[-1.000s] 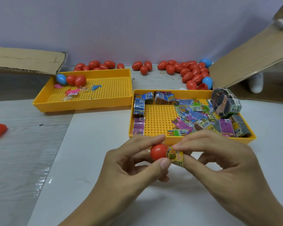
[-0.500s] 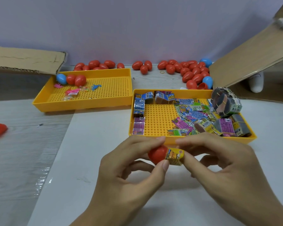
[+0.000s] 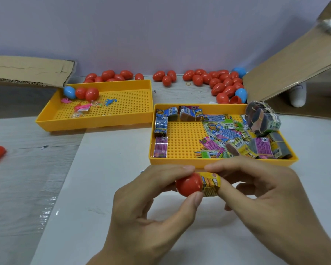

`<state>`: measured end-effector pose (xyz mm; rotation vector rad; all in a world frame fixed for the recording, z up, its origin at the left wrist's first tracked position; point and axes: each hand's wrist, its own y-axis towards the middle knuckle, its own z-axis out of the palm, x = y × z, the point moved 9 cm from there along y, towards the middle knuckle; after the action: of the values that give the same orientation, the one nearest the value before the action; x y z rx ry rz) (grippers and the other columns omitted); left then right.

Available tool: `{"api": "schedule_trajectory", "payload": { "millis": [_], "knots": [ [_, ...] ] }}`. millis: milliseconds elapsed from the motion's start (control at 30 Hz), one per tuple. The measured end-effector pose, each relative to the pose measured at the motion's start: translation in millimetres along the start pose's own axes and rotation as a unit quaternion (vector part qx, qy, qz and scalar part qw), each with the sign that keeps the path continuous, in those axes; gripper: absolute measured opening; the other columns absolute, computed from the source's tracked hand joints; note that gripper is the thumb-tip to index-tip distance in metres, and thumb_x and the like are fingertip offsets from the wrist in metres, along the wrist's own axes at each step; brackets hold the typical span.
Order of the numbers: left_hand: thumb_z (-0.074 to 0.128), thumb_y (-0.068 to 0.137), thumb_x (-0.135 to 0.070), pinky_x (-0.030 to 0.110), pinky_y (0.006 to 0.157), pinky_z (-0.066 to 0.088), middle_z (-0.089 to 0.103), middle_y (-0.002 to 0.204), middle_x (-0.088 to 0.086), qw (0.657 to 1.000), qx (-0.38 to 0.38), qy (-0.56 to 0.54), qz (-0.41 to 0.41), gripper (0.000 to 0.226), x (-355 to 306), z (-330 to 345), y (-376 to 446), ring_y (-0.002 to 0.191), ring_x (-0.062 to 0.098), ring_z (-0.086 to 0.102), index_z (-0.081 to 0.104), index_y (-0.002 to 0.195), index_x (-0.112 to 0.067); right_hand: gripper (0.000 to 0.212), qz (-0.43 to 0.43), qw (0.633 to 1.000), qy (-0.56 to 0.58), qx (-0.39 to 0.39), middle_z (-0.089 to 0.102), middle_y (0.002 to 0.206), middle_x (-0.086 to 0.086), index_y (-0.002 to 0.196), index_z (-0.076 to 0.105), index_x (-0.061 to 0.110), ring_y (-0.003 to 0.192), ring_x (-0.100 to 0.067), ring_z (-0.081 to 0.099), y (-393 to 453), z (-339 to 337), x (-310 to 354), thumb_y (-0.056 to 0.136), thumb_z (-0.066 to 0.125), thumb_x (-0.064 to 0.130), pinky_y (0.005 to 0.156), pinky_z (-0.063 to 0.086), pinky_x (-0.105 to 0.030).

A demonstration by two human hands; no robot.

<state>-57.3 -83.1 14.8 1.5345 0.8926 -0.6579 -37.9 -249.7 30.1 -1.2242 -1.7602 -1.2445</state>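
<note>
**A:** Where do we find the red egg (image 3: pixel 188 184)?

**B:** We find it just in front of the near tray (image 3: pixel 180 163), above the white table (image 3: pixel 107 169), held between both hands.

**A:** How do we read the left hand (image 3: pixel 151 213)?

**B:** Its thumb sits under the egg and its forefinger lies on top, so we call it pinched firmly on the red shell.

**A:** And the right hand (image 3: pixel 266 197)?

**B:** It pinches the leaflet (image 3: pixel 211 185), a yellow printed paper at the egg's right end, thumb below and forefinger above. The two forefinger tips nearly meet over the egg.

**A:** Is the paper wrapped round the egg or tucked inside it?

**B:** We cannot tell, because the fingers cover the join. We only see the paper touching the red shell.

**A:** What do we see around them?

**B:** The near tray holds loose papers across its right half and banded bundles (image 3: pixel 262 119) at its far right corner. The far tray (image 3: pixel 96 126) lies to the left and further back, with a blue egg (image 3: pixel 69 92) and two red ones in its back left corner and small pink toys (image 3: pixel 82 108) beside them. A heap of eggs (image 3: pixel 224 84) lies along the wall behind both trays, and a cardboard flap (image 3: pixel 294 69) slants up on the right.
</note>
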Motion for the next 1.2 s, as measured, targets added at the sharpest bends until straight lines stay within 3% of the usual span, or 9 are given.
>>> {"api": "schedule_trajectory", "payload": {
  "millis": [200, 300, 367, 500, 600, 733, 933, 1200],
  "knots": [
    [0.079, 0.081, -0.027, 0.024, 0.07, 0.058, 0.07, 0.105, 0.0, 0.998, -0.031, -0.051, -0.016, 0.03, 2.8, -4.3, 1.1, 0.094, 0.028, 0.07, 0.071, 0.108, -0.017, 0.02, -0.015, 1.0, 0.014, 0.009, 0.07, 0.072, 0.006, 0.083, 0.079, 0.031, 0.061, -0.016, 0.066, 3.4, 0.9, 1.0, 0.073, 0.071, 0.016, 0.039, 0.047, -0.028],
    [0.081, 0.079, -0.026, 0.029, 0.066, 0.06, 0.067, 0.105, 0.004, 0.995, -0.026, -0.078, -0.047, 0.031, 8.4, -2.4, 1.2, 0.087, 0.031, 0.07, 0.075, 0.109, -0.023, 0.014, -0.018, 1.0, 0.002, 0.016, 0.069, 0.073, 0.007, 0.085, 0.079, 0.031, 0.062, -0.017, 0.066, 4.3, 2.0, 4.6, 0.074, 0.07, 0.029, 0.039, 0.045, -0.024],
    [0.081, 0.079, -0.029, 0.033, 0.068, 0.062, 0.065, 0.106, 0.003, 0.994, -0.019, -0.089, -0.063, 0.031, 10.4, -1.2, 1.2, 0.089, 0.032, 0.07, 0.076, 0.109, -0.026, 0.016, -0.016, 1.0, 0.006, 0.012, 0.069, 0.071, 0.005, 0.085, 0.079, 0.03, 0.062, -0.017, 0.066, 4.4, 1.7, 5.1, 0.074, 0.067, 0.034, 0.038, 0.044, -0.025],
    [0.082, 0.076, -0.034, 0.031, 0.074, 0.061, 0.065, 0.108, 0.004, 0.99, -0.009, -0.109, -0.09, 0.034, 13.8, -0.3, 1.5, 0.093, 0.032, 0.07, 0.077, 0.109, -0.028, 0.017, -0.007, 1.0, 0.005, 0.004, 0.068, 0.067, 0.004, 0.081, 0.079, 0.031, 0.06, -0.018, 0.065, 3.9, 0.9, 1.0, 0.074, 0.07, 0.018, 0.037, 0.043, -0.026],
    [0.084, 0.073, -0.033, 0.03, 0.074, 0.061, 0.065, 0.109, 0.003, 0.989, 0.001, -0.112, -0.102, 0.038, 15.4, 0.7, 1.1, 0.094, 0.03, 0.071, 0.077, 0.11, -0.027, 0.017, 0.001, 1.0, 0.011, -0.003, 0.068, 0.066, 0.006, 0.083, 0.079, 0.032, 0.06, -0.016, 0.065, 3.7, -0.2, 0.0, 0.073, 0.071, 0.021, 0.036, 0.043, -0.027],
    [0.082, 0.072, -0.022, 0.03, 0.073, 0.062, 0.066, 0.108, 0.001, 0.99, 0.004, -0.1, -0.096, 0.038, 16.2, 1.6, 0.3, 0.093, 0.029, 0.071, 0.077, 0.109, -0.028, 0.015, -0.028, 0.999, -0.028, -0.002, 0.07, 0.072, 0.008, 0.085, 0.077, 0.032, 0.065, -0.013, 0.065, 3.9, 0.6, 6.1, 0.075, 0.071, 0.023, 0.04, 0.047, -0.03],
    [0.08, 0.074, -0.019, 0.034, 0.068, 0.062, 0.067, 0.106, 0.002, 0.992, -0.003, -0.091, -0.085, 0.032, 17.0, 0.5, -0.5, 0.089, 0.033, 0.071, 0.078, 0.106, -0.027, 0.017, -0.06, 0.996, -0.065, 0.003, 0.068, 0.073, 0.011, 0.087, 0.078, 0.024, 0.066, -0.012, 0.064, 2.9, 2.1, 10.8, 0.076, 0.07, 0.013, 0.044, 0.044, -0.018],
    [0.075, 0.075, -0.009, 0.03, 0.065, 0.06, 0.068, 0.098, 0.003, 0.996, -0.022, -0.068, -0.046, 0.03, 7.3, -0.6, -2.2, 0.081, 0.03, 0.07, 0.076, 0.105, -0.017, 0.02, -0.055, 0.996, -0.063, 0.013, 0.069, 0.077, 0.013, 0.087, 0.078, 0.025, 0.069, -0.011, 0.067, 3.0, 3.0, 6.6, 0.074, 0.071, 0.012, 0.042, 0.045, -0.021]
  ]
}}
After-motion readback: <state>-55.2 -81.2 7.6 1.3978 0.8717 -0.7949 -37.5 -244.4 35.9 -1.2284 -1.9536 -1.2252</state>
